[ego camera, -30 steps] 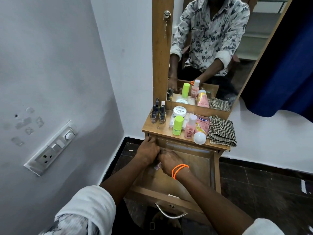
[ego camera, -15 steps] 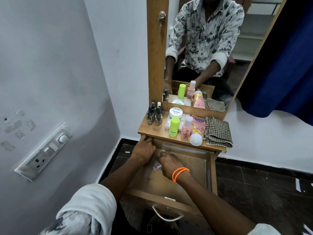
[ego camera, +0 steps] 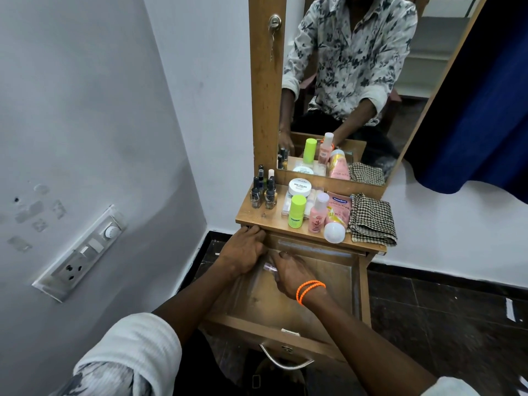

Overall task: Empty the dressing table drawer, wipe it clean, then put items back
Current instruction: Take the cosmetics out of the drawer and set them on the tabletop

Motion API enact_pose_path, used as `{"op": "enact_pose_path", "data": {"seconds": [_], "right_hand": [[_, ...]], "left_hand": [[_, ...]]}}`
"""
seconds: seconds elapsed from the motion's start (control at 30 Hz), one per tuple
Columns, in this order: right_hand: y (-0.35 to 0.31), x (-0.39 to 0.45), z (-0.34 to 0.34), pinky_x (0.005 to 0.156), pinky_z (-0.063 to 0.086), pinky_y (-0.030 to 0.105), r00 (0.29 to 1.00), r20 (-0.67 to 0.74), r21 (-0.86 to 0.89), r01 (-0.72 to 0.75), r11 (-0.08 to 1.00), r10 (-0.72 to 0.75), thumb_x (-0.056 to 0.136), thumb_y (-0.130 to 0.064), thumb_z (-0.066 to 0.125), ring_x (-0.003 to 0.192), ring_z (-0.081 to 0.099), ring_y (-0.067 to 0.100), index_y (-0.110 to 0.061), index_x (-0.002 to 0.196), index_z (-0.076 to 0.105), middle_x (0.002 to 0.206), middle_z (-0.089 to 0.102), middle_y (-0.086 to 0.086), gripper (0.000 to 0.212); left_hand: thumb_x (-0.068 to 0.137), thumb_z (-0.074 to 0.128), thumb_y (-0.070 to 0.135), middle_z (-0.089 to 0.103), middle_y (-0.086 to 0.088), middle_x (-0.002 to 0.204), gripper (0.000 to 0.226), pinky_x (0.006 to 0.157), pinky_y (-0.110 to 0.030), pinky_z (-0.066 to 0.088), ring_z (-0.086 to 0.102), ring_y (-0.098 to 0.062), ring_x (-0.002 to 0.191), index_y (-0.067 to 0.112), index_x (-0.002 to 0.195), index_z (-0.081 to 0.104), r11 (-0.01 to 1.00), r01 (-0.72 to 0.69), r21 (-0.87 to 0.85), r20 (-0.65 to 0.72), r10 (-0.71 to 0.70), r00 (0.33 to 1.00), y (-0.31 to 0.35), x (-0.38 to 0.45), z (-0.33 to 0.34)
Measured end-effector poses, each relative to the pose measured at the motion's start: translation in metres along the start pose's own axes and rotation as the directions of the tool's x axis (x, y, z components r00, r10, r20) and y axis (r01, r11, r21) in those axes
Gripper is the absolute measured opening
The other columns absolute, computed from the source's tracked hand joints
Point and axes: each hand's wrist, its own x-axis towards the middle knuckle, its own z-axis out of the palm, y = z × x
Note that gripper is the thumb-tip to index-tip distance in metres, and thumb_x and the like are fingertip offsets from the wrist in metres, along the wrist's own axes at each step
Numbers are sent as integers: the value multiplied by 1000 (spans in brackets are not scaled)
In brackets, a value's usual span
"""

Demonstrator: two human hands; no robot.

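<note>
**Both hands deep in the open drawer**

Head view: I see my left hand point(ego camera: 243, 250) at the drawer's point(ego camera: 360, 284) far left corner, fingers curled under the surface point(ego camera: 265, 217) edge; whether it holds anything I cannot tell; my right hand point(ego camera: 288, 271), just beside it, pinches a small clear item point(ego camera: 270, 266) low in the drawer; beyond both hands, on the surface, stand the nail polish bottles point(ego camera: 263, 192), green bottle point(ego camera: 297, 211), pink bottle point(ego camera: 317, 214) and checked cloth point(ego camera: 371, 218).
</note>
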Motion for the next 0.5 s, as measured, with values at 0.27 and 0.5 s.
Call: {"op": "enact_pose_path", "data": {"seconds": [0.27,0.5], "right_hand": [[5,-5,-3,90,52,40,997,45,-10,-55,998,56,89,-19,54,113,56,33,-24,135,51,126,52,12,46],[10,-5,-7,78,55,38,995,30,88,-97,991,94,82,-17,57,100,61,33,-22,116,47,121,56,10,36]], "left_hand": [[106,38,30,59,0,129,41,107,-36,33,44,-18,124,12,125,70,1000,6,-10,76,-5,997,0,1,0],[106,37,31,61,-1,130,42,101,-39,35,43,-20,119,14,119,73,990,-48,136,95,35,995,-5,-3,-7]]}}
